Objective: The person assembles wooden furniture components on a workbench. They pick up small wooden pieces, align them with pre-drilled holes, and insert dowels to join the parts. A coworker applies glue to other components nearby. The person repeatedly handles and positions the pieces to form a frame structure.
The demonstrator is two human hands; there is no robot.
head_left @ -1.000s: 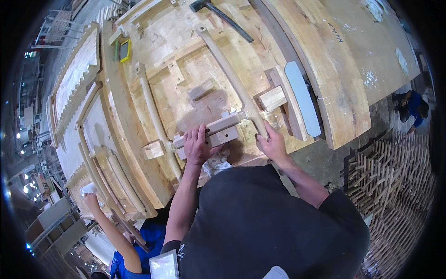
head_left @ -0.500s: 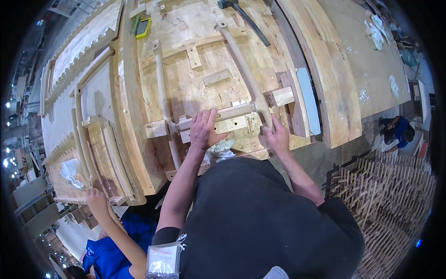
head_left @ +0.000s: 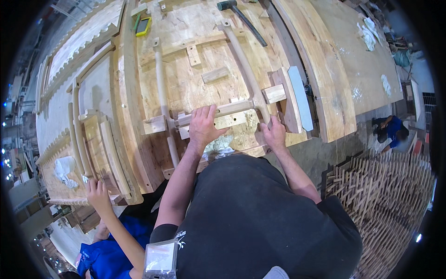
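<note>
A wooden frame lies on the plywood work surface: a left leg (head_left: 160,88) and a right leg (head_left: 242,60) joined by a crossbar (head_left: 232,108). My left hand (head_left: 203,126) lies over the crossbar near its left joint, fingers curled across it and thumb out to the side. My right hand (head_left: 274,133) is closed round the near end of the right leg, just below the joint. A pale block with dark holes (head_left: 231,121) sits along the near side of the crossbar. Crumpled white wrapping (head_left: 219,149) lies near my left wrist.
A black mallet (head_left: 241,21), a yellow-edged gadget (head_left: 143,26) and a loose wood block (head_left: 215,75) lie farther back. Wooden stop blocks (head_left: 275,94) flank the frame. At left, a co-worker's hand (head_left: 98,195) touches another frame. Stacked wood strips (head_left: 381,195) stand at lower right.
The view has shifted slightly. My two hands keep their places on the crossbar and the right leg. The co-worker's hand at left has shifted a little on its frame.
</note>
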